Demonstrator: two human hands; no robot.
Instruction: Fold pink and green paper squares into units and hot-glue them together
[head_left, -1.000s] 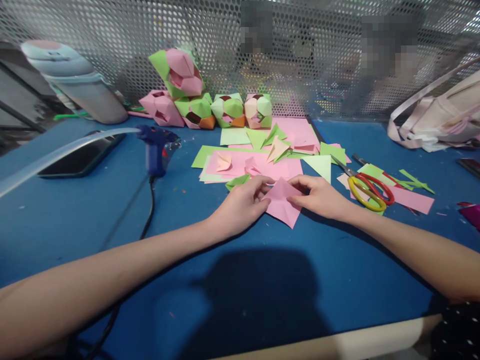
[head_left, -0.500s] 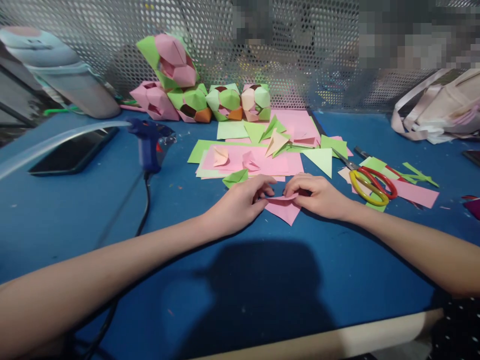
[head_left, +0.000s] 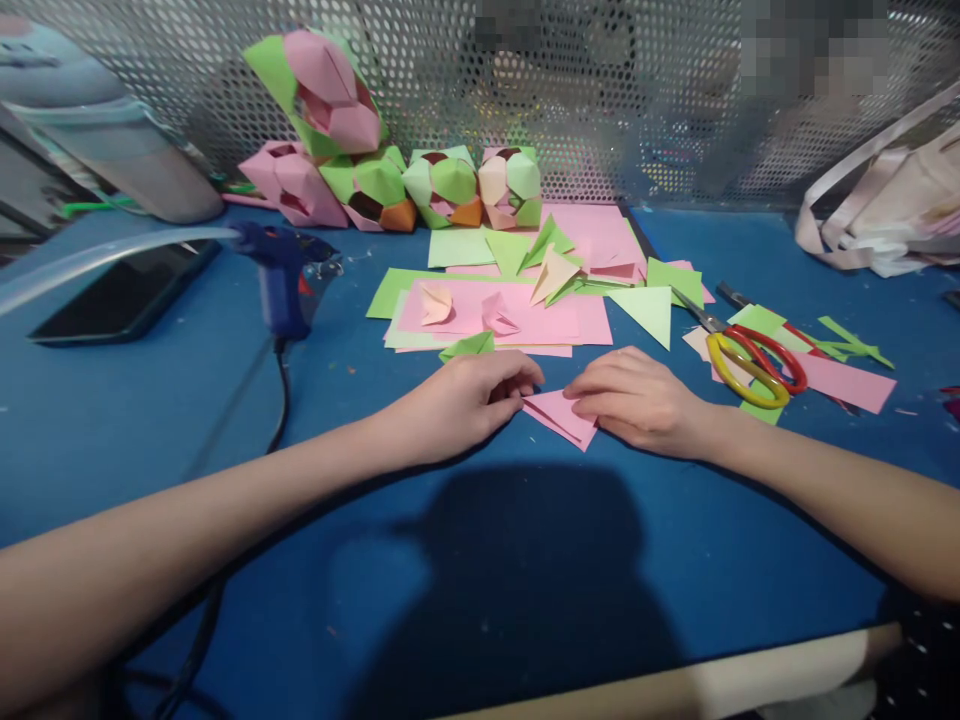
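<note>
A pink sheet of paper [head_left: 561, 412], folded over into a triangle, lies on the blue table between my hands. My left hand [head_left: 487, 395] pinches its left corner between thumb and curled fingers. On the right side, my right hand [head_left: 637, 400] presses the fold down with its fingers laid over the paper. Just beyond my left hand sits a folded green paper piece [head_left: 466, 346]. Behind it, a peach folded piece [head_left: 436, 304] and a pink folded piece [head_left: 498, 314] rest on stacked pink sheets [head_left: 555, 310].
A blue glue gun [head_left: 285, 285] with a black cord stands at the left, near a phone [head_left: 124, 290] and a bottle [head_left: 112, 130]. Folded paper shapes [head_left: 375, 180] line the perforated metal panel. Scissors [head_left: 746, 370] lie among scraps at right, a bag [head_left: 885, 210] beyond.
The paper's upper part has been folded down toward me into a triangle. My right hand has flattened onto it, and the view has shifted slightly.
</note>
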